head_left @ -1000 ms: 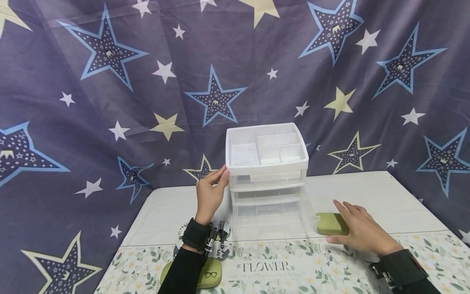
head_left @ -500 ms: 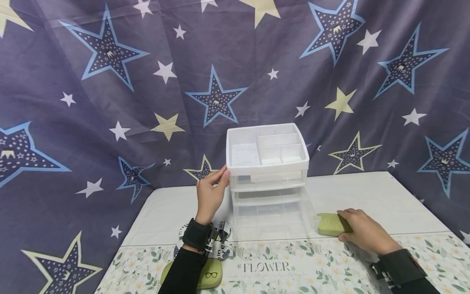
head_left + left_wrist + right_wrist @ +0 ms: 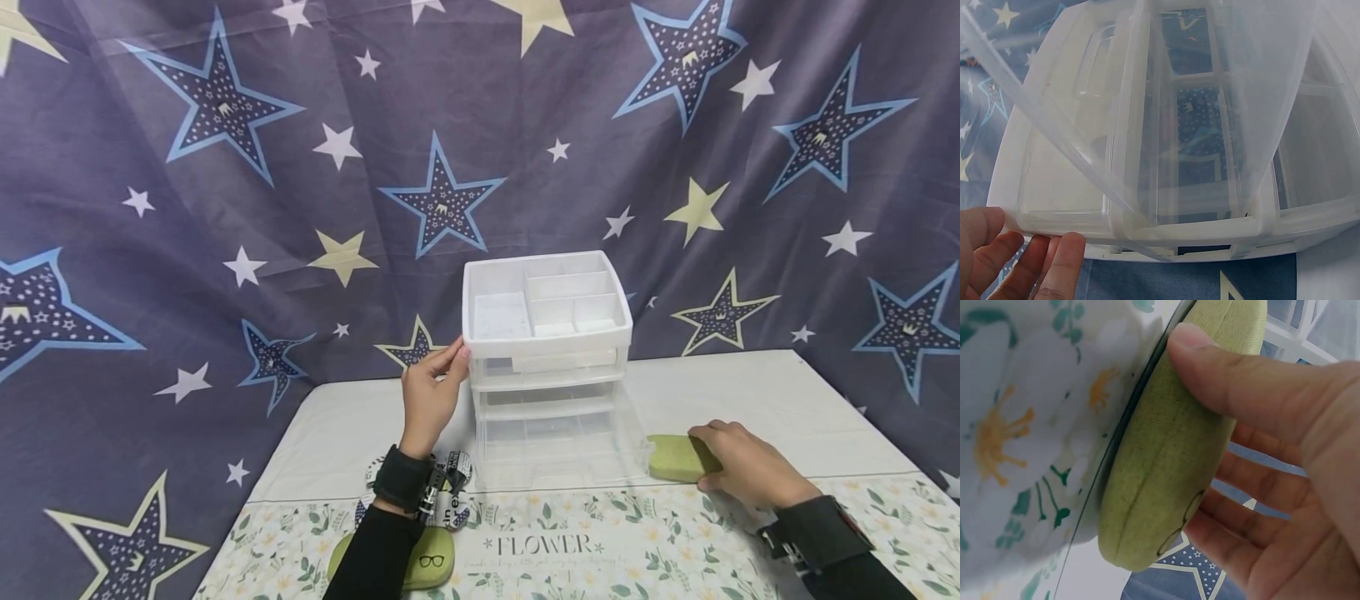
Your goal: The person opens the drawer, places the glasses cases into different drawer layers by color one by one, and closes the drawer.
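Note:
A drawer organizer [image 3: 547, 342] with a white compartmented top and see-through drawers stands mid-table. Its bottom clear drawer [image 3: 562, 454] is pulled out toward me. At the organizer's left front corner, my left hand [image 3: 433, 392] holds the white rim, thumb at the front; the left wrist view shows the fingertips [image 3: 1063, 256] right at that corner. To the right lies a green glasses case [image 3: 675, 458], and my right hand [image 3: 750, 467] grips its right end. In the right wrist view the thumb is on one side of the case and the fingers on the other.
A second green glasses case [image 3: 431, 560] with a glasses drawing lies front left, partly under my left forearm. Behind that wrist sits a black-and-white printed bundle [image 3: 453, 500]. A floral cloth [image 3: 570, 575] covers the table front; a starry curtain [image 3: 525, 192] hangs behind.
My right hand has come down from above the right-hand glasses case and closed its fingers round it. The left hand and the organizer have stayed where they were.

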`<state>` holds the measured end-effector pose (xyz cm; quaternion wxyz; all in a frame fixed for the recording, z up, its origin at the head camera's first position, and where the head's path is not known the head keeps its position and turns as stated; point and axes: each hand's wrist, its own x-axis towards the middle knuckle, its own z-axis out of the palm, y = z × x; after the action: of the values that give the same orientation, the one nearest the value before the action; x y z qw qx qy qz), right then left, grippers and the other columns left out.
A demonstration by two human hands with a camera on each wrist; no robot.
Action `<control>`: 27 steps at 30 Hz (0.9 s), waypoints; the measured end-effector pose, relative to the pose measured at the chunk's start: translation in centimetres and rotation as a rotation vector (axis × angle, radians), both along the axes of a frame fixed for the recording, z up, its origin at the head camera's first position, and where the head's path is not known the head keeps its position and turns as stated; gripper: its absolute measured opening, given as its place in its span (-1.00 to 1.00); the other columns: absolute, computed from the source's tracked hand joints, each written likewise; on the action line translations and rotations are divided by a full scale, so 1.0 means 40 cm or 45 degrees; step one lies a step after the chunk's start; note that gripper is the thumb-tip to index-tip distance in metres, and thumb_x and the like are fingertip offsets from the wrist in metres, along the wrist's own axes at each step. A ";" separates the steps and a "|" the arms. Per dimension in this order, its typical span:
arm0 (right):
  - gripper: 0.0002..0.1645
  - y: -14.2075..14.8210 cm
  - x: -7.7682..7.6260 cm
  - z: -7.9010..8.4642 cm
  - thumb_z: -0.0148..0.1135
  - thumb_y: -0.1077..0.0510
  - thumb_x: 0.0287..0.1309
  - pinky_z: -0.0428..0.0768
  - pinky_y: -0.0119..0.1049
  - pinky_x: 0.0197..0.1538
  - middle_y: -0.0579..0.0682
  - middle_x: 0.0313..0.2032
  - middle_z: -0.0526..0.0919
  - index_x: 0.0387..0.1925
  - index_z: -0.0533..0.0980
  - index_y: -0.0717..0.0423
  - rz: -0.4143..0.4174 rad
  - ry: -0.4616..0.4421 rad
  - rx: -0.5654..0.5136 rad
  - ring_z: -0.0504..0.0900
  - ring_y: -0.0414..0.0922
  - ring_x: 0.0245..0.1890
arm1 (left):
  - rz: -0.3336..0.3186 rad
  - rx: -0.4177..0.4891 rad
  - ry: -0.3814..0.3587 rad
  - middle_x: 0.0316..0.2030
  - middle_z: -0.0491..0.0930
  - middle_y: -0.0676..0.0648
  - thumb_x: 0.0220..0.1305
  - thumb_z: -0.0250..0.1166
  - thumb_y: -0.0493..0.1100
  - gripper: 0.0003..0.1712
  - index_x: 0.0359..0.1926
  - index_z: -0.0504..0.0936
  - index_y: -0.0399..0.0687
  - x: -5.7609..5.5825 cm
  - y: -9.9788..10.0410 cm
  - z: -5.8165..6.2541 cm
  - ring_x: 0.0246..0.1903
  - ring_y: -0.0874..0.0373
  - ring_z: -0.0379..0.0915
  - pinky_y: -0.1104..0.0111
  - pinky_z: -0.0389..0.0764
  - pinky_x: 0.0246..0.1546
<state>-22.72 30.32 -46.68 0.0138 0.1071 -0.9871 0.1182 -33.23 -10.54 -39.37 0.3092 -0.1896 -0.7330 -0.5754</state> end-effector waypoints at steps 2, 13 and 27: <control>-0.11 0.002 0.000 0.002 0.68 0.02 -0.16 0.64 0.15 0.02 0.21 0.00 0.62 0.19 0.53 0.34 0.005 -0.003 0.005 0.58 0.22 0.01 | 0.000 -0.006 0.003 -0.14 0.74 -0.31 0.36 0.36 -0.36 -0.71 0.06 0.69 -0.41 0.014 0.002 0.012 -0.30 -0.20 0.73 0.68 0.63 -0.32; -0.17 0.020 0.003 0.034 0.74 0.03 -0.28 0.56 -0.11 -0.21 0.01 -0.17 0.61 0.09 0.59 0.23 0.094 0.138 0.093 0.54 -0.02 -0.24 | 0.002 -0.023 -0.013 -0.13 0.76 -0.20 0.40 0.37 -0.22 -0.69 0.09 0.72 -0.27 -0.007 -0.008 -0.007 -0.28 -0.04 0.74 0.58 0.69 -0.29; -0.25 0.061 0.006 0.115 0.75 0.04 -0.32 0.45 -0.16 -0.31 -0.09 -0.30 0.57 -0.02 0.63 0.19 0.144 0.290 0.186 0.44 -0.11 -0.36 | -0.007 -0.045 0.007 -0.11 0.77 -0.10 0.39 0.40 -0.06 -0.65 0.11 0.73 -0.09 -0.048 -0.022 -0.046 -0.27 0.05 0.75 0.51 0.72 -0.32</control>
<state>-22.48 32.74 -42.06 0.1113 0.1760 -0.9775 0.0338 -35.13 -11.44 -41.19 0.3061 -0.1985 -0.7417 -0.5628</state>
